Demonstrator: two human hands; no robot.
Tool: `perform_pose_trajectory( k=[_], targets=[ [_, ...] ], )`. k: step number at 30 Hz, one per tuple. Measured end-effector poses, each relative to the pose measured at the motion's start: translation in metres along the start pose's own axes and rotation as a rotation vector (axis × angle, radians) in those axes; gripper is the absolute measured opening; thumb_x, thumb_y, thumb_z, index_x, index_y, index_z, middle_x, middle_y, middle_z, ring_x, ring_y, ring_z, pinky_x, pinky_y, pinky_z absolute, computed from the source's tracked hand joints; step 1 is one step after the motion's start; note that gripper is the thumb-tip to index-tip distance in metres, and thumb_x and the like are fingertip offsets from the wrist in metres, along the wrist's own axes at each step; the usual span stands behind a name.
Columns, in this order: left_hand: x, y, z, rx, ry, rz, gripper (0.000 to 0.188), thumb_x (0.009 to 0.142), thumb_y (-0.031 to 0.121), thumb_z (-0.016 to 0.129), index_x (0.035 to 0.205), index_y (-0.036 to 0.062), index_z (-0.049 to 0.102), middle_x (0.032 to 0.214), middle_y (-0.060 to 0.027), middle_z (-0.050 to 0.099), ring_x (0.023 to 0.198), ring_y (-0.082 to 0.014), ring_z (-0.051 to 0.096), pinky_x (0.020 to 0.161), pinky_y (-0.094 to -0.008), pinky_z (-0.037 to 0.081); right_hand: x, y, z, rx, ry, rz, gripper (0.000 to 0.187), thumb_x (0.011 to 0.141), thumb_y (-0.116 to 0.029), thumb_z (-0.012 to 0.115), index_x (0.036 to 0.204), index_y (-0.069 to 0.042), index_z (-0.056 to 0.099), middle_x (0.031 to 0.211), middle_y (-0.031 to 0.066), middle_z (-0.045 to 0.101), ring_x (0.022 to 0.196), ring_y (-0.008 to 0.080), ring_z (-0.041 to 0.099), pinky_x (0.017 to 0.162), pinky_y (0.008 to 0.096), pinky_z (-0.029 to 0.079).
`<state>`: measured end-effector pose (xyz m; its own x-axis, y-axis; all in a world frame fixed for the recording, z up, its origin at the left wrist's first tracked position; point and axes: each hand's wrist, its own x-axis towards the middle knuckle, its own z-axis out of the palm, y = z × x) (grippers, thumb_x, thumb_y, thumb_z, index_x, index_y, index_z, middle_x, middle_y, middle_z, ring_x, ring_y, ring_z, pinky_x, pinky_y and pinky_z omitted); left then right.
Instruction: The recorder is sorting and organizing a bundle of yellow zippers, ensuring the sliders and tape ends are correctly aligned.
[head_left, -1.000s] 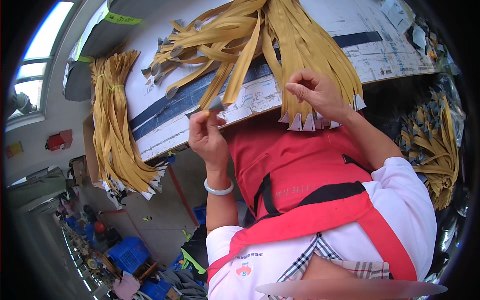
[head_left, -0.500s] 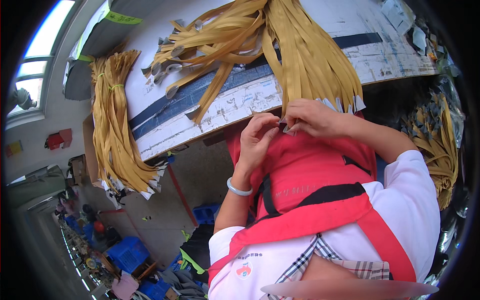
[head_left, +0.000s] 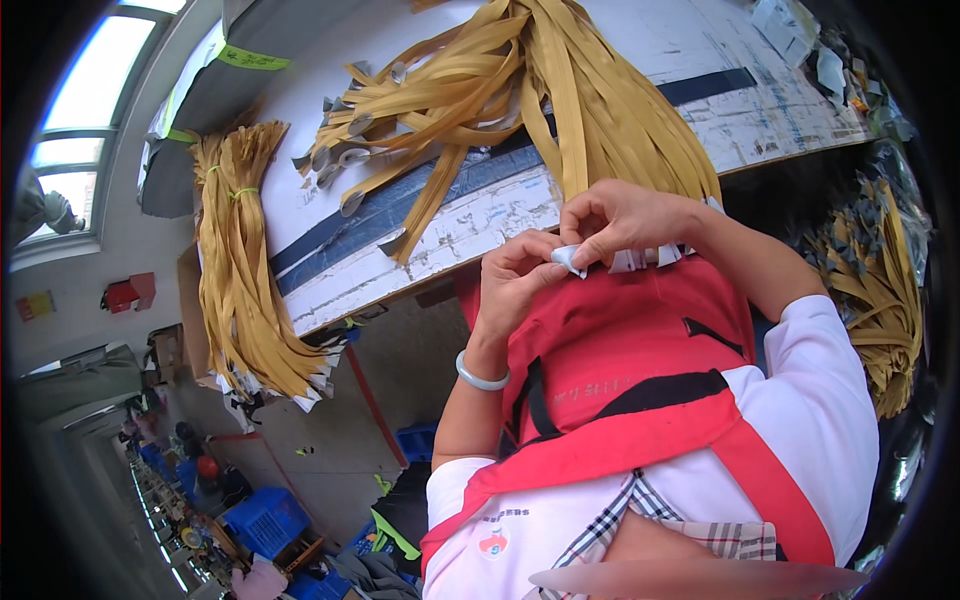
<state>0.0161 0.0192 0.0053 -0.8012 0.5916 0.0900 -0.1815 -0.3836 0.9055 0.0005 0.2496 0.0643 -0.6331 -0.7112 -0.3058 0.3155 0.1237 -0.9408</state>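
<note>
A thick bundle of long mustard-yellow zipper strips (head_left: 620, 120) hangs over the table's near edge toward me. My left hand (head_left: 518, 272) is closed, thumb and fingers pinching the pale end tab (head_left: 569, 259) of one strip. On the same tab, from the right, my right hand (head_left: 625, 222) has its thumb and forefinger closed, the wrist lying across the bundle's lower part. More pale tabs (head_left: 632, 262) stick out below my right hand. A looser pile of the same strips (head_left: 440, 110), with grey curled ends, spreads over the table to the left.
The white, scuffed table (head_left: 500, 205) has a dark blue band along it. A tied bundle of strips (head_left: 235, 270) droops off its left end, and another (head_left: 880, 300) sits at the right. Scraps and clear plastic (head_left: 830, 70) lie at the far right corner; a blue crate (head_left: 265, 522) stands behind.
The pale tab between my fingers now shows larger and turned up. My right hand has shifted slightly up and left, and more tabs show beneath it. The whole view has tilted a little.
</note>
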Motion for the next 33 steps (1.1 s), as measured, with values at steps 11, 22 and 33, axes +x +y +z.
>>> perform_pose_trajectory(
  k=[11,22,33],
  targets=[
    [0.006,-0.019,0.018,0.675,0.424,0.304,0.013,0.085,-0.009,0.067,0.089,-0.0005,0.057,0.086,-0.0048,0.064,0.076,-0.0110,0.061,0.069,-0.0244,0.052,0.023,0.035,0.034,-0.759,0.632,-0.565,0.017,0.088,-0.014,0.067,0.084,-0.002,0.057,0.078,0.0113,0.058,0.069,0.0261,0.059,0.060,0.0342,0.048],
    [0.001,-0.002,-0.008,0.260,0.151,-0.034,0.013,0.088,-0.011,0.064,0.098,-0.0027,0.065,0.091,-0.0069,0.063,0.076,-0.0132,0.064,0.071,-0.0253,0.056,0.017,0.044,0.022,-0.368,0.560,-0.579,0.009,0.093,-0.008,0.066,0.092,-0.001,0.061,0.083,0.0074,0.059,0.072,0.0157,0.060,0.064,0.0287,0.047],
    [-0.012,0.030,-0.008,0.625,0.432,0.234,0.009,0.090,-0.007,0.064,0.091,-0.0022,0.057,0.084,-0.0087,0.060,0.068,-0.0121,0.061,0.061,-0.0237,0.051,0.001,0.024,0.030,0.046,0.619,-0.178,0.021,0.096,-0.021,0.066,0.085,-0.003,0.062,0.072,0.0016,0.056,0.065,0.0083,0.055,0.058,0.0259,0.044]
  ],
)
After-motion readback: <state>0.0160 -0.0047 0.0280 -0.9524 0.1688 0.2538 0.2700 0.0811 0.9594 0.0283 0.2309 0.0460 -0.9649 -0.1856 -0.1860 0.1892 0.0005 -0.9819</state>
